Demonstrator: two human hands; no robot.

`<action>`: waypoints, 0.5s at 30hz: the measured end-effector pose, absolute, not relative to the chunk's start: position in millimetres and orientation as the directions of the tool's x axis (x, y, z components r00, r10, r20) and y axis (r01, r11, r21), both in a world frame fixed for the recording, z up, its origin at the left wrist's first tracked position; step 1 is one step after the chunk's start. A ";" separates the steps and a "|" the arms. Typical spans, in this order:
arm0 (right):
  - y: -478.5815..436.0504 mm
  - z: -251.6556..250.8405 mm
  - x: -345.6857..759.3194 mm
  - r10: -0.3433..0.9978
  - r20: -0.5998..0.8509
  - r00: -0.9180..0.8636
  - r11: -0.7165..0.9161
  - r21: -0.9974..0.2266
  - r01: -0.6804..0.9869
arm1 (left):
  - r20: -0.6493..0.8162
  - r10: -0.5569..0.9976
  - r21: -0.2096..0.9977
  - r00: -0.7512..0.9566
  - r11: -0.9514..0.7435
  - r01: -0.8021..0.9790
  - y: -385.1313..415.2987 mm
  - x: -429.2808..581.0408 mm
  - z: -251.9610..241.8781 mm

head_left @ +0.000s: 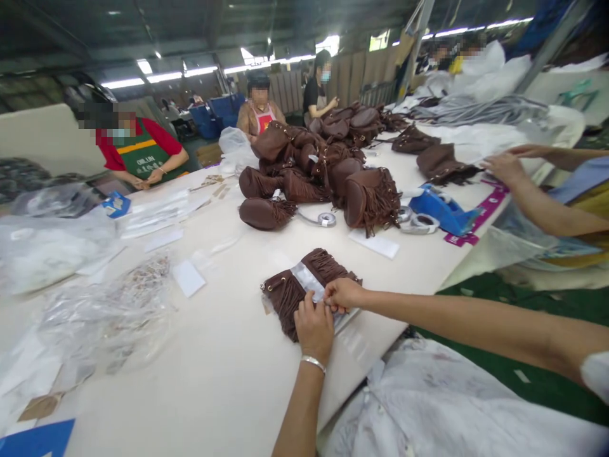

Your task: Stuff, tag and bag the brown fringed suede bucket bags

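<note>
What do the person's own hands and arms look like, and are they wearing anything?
The left hand and right hand are bare. A shiny silver bracelet circles the left wrist. The right forearm is bare too, with a white sleeve higher up.

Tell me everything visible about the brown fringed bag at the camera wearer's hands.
The brown fringed bag looks like leather or imitation leather, with dense strands and small gold-toned metal fittings towards its left end. It lies flat, slightly askew, near the edge of the pale table. A whitish strip crosses its middle. The left hand and right hand meet at its near side, hiding part of it.
</note>
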State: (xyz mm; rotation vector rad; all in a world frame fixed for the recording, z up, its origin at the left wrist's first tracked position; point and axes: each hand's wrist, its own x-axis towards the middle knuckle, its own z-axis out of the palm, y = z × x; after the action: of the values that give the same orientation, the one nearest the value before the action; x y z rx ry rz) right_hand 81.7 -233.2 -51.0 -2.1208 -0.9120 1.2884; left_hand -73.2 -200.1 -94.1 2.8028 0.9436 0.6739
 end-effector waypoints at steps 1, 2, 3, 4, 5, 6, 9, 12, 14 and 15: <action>-232.5 -50.5 79.2 0.743 -0.572 0.346 -0.667 -0.677 0.313 | 0.378 0.596 0.249 0.709 -0.803 0.542 -199.9 -74.3 -93.8; -231.7 -49.7 76.5 0.735 -0.573 0.363 -0.677 -0.653 0.339 | 0.381 0.595 0.260 0.707 -0.803 0.536 -199.7 -75.3 -93.6; -230.9 -48.7 73.7 0.727 -0.571 0.380 -0.685 -0.630 0.365 | 0.384 0.596 0.271 0.705 -0.803 0.530 -199.4 -76.1 -93.7; -230.0 -47.4 70.9 0.721 -0.566 0.399 -0.692 -0.606 0.392 | 0.387 0.595 0.280 0.704 -0.804 0.525 -199.1 -76.9 -93.9; -229.1 -45.9 68.3 0.716 -0.560 0.418 -0.698 -0.582 0.417 | 0.389 0.593 0.286 0.705 -0.805 0.520 -198.8 -77.5 -94.2; -228.0 -44.2 65.9 0.709 -0.554 0.436 -0.705 -0.557 0.439 | 0.390 0.590 0.289 0.707 -0.807 0.514 -198.6 -78.2 -94.5; -222.6 -38.8 61.0 0.678 -0.559 0.477 -0.733 -0.477 0.484 | 0.392 0.582 0.296 0.713 -0.813 0.501 -198.4 -80.3 -95.0; -214.7 -36.2 60.2 0.642 -0.603 0.474 -0.759 -0.409 0.507 | 0.394 0.588 0.333 0.706 -0.808 0.486 -199.4 -82.2 -93.7; -210.7 -38.0 61.8 0.634 -0.629 0.450 -0.760 -0.399 0.513 | 0.371 0.619 0.416 0.693 -0.777 0.472 -199.8 -82.2 -92.0; -209.8 -40.0 63.1 0.642 -0.632 0.434 -0.753 -0.413 0.512 | 0.341 0.648 0.482 0.681 -0.743 0.465 -199.6 -81.4 -91.1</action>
State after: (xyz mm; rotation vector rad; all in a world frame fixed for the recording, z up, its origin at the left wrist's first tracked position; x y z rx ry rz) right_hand 63.1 -209.8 -40.0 -2.5222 -1.0242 1.2174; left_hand -81.4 -199.6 -91.1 2.5382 0.8746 0.7125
